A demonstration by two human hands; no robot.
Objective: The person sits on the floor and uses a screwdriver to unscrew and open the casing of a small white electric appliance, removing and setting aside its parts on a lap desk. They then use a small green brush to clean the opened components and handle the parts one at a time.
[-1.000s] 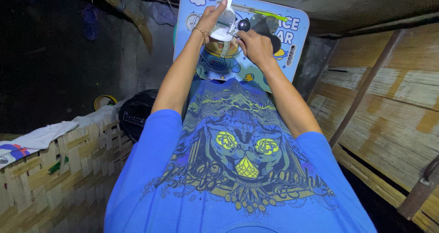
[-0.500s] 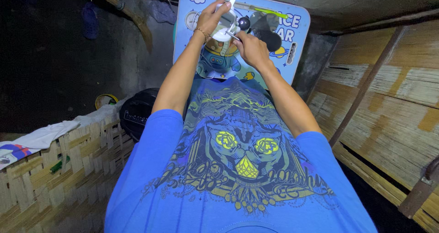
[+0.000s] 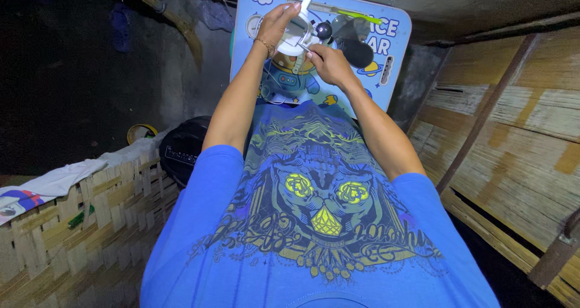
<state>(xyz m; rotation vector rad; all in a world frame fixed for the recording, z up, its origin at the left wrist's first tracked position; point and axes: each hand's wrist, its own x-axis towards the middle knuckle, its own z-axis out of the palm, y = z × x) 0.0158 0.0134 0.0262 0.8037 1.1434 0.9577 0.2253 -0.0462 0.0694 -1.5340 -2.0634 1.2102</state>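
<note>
I see a small white fan (image 3: 308, 33) at twelve o'clock, well out in front of the chest. It has a round white body, a white stem sticking up, a dark ball-shaped hub and dark blades spreading toward one o'clock. It sits over a light blue board (image 3: 396, 48) printed with clouds and an astronaut figure.

My left hand (image 3: 277, 27) is curled around the white body from the eleven o'clock side, fingers closed on it; a thin bracelet shows at the wrist. My right hand (image 3: 329, 63) comes in from five o'clock of the fan, fingers bunched narrow and pressed to its underside near the hub. Whether it pinches anything small there I cannot tell.
</note>
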